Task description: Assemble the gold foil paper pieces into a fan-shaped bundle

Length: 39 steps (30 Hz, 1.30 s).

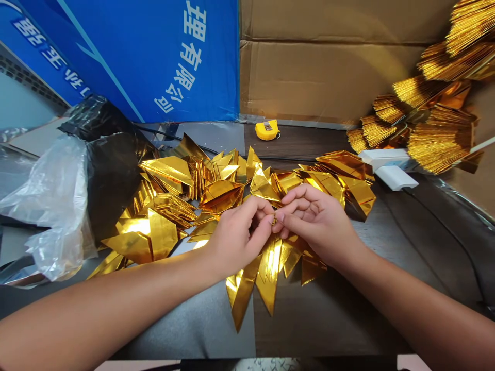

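Observation:
My left hand [244, 234] and my right hand [317, 222] meet over the middle of the table. Thumb and fingers of both are closed in a pinch on a small gold foil paper piece [274, 219], mostly hidden by the fingertips. Folded gold foil papers [270, 268] with pointed ends fan out beneath the hands toward the table's front. More folded gold foil papers [166, 172] lie in loose stacks behind and to the left, and others [340, 178] lie just past my right hand.
A yellow tape measure [266, 130] sits at the back by a cardboard box [328, 77] and a blue printed panel [154, 51]. Black and clear plastic bags [65, 190] are heaped at left. Gold foil fans [441, 136] and a white plug [396, 176] with a cable stand at right.

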### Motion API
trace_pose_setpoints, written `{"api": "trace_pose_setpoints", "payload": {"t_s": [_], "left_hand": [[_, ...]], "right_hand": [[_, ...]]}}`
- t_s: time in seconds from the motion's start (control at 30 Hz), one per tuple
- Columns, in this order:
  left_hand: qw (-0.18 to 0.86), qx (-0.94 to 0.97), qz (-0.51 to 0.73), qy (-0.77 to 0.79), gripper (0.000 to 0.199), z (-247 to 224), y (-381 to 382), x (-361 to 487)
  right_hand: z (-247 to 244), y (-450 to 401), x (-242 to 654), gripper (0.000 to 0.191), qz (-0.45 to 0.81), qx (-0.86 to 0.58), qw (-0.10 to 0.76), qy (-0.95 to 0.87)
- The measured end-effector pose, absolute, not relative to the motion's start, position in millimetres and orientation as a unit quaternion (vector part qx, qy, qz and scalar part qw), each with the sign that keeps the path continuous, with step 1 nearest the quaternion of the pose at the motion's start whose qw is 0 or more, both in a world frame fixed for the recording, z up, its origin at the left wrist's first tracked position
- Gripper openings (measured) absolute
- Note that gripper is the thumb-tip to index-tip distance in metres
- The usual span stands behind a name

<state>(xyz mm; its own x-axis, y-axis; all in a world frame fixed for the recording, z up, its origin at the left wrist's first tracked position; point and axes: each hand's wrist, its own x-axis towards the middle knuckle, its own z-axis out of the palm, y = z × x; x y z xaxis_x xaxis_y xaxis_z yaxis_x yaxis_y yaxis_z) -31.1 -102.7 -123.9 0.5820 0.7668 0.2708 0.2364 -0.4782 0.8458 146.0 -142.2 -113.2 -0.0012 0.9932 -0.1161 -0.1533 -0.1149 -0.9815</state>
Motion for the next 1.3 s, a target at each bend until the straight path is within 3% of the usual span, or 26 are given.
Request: {"api": "trace_pose_setpoints", "payload": {"t_s": [0.37, 1.3], "left_hand": [[0.57, 0.685, 0.313, 0.328, 0.009, -130.3, -100.7, -31.2], [0.669, 0.577, 0.323, 0.34, 0.014, -127.4, -96.0, -25.9]], "right_hand": [[-116.1, -141.9, 144.1, 0.036, 0.564, -0.483, 0.551, -0.381], [-115.6, -138.2, 150.7, 0.021, 0.598, -0.461, 0.557, -0.345]]}}
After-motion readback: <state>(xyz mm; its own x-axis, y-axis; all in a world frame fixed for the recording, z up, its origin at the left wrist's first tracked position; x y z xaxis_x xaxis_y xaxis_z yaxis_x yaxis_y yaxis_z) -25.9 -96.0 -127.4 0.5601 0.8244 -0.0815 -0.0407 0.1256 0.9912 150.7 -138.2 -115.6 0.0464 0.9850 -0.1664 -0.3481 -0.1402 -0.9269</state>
